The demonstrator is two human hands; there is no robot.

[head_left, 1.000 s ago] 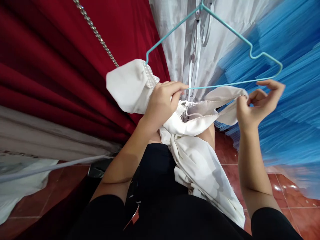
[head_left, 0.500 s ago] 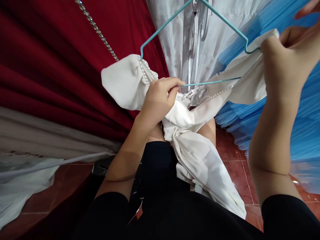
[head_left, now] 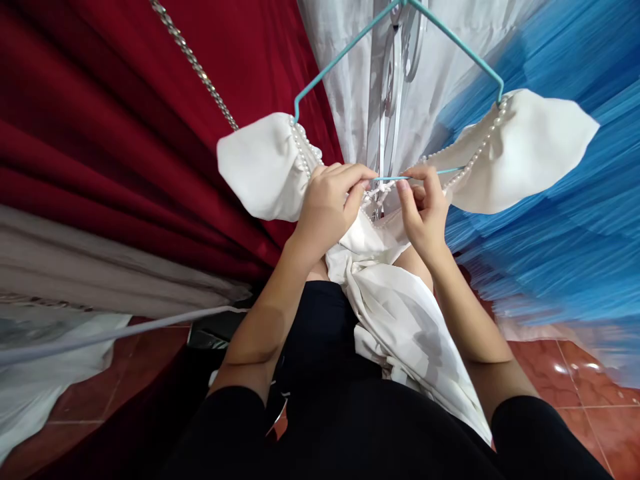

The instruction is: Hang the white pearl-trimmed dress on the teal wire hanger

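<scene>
A white garment [head_left: 400, 320] with pearl-trimmed puffed sleeves hangs on a teal wire hanger [head_left: 350, 47]. The left sleeve [head_left: 260, 163] and the right sleeve [head_left: 520, 150] each sit over one end of the hanger. My left hand [head_left: 327, 203] pinches the hanger's lower bar and the neckline at the middle. My right hand [head_left: 425, 207] pinches the same bar and the gathered neckline just to its right. The rest of the garment drapes down over my lap.
Dark red fabric [head_left: 100, 133] with a beaded chain [head_left: 200, 67] hangs at the left, pale grey cloth [head_left: 75, 267] below it. White garments [head_left: 360, 80] hang behind the hanger, blue pleated fabric [head_left: 575, 220] at the right. The floor is red tile [head_left: 575, 393].
My right hand pulled the right sleeve up over the hanger's right end, let it go, and came back to the middle bar. My left hand stayed in place.
</scene>
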